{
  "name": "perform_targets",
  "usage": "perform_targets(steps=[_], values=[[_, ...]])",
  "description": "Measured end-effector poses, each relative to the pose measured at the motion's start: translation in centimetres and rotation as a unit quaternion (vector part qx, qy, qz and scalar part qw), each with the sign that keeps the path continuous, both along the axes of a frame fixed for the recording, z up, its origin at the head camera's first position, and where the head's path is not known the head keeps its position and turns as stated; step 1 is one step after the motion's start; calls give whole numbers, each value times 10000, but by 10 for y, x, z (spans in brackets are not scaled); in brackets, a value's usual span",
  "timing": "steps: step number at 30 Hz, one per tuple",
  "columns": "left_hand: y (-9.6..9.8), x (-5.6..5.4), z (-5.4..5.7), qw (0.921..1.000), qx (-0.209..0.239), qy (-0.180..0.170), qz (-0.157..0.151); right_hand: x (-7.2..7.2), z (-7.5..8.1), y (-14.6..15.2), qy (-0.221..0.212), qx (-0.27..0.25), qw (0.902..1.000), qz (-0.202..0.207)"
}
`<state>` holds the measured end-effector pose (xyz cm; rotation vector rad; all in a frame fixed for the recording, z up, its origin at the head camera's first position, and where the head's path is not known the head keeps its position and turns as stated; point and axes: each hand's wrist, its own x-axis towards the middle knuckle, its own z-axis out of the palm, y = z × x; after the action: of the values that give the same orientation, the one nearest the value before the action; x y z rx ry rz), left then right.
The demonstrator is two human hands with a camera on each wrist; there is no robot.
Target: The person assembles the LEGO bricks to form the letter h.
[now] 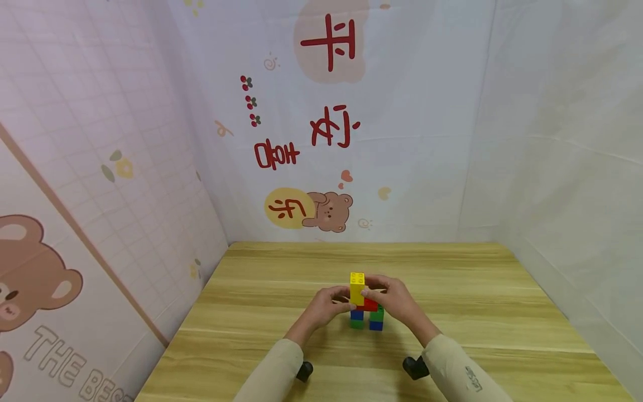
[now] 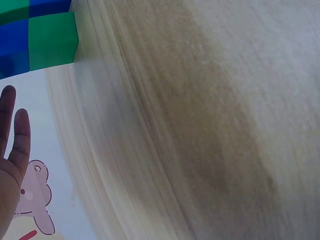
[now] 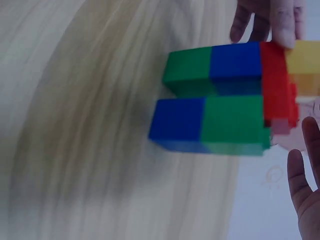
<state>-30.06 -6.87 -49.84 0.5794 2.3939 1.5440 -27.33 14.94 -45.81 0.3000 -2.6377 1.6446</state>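
A small toy-brick structure stands on the wooden table. Its left column is a green brick (image 3: 189,67) under a blue brick (image 3: 235,62); the right column has a blue brick (image 3: 177,120) under a green brick (image 3: 232,120). A red brick (image 1: 370,305) bridges both columns. Above its left end rises a tall yellow brick (image 1: 357,293) with studs on top. My left hand (image 1: 326,306) holds the structure from the left, thumb where red meets yellow. From the right, my right hand (image 1: 397,298) pinches the yellow brick, thumb on its front and fingers behind.
The wooden table (image 1: 261,273) meets a white printed cloth (image 1: 417,139) at the back, with more cloth along both sides. Black fittings show under the left sleeve (image 1: 273,368) and the right sleeve (image 1: 459,368).
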Motion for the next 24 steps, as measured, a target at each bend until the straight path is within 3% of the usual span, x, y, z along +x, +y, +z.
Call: perform_targets(steps=[12, 24], values=[[0, 0, -4, 9999, 22, -78, 134, 8, -31, 30, -256, -155, 9981, -543], [0, 0, -8, 9999, 112, -39, 123, 18, -61, 30, -556, -197, 9958, -695]])
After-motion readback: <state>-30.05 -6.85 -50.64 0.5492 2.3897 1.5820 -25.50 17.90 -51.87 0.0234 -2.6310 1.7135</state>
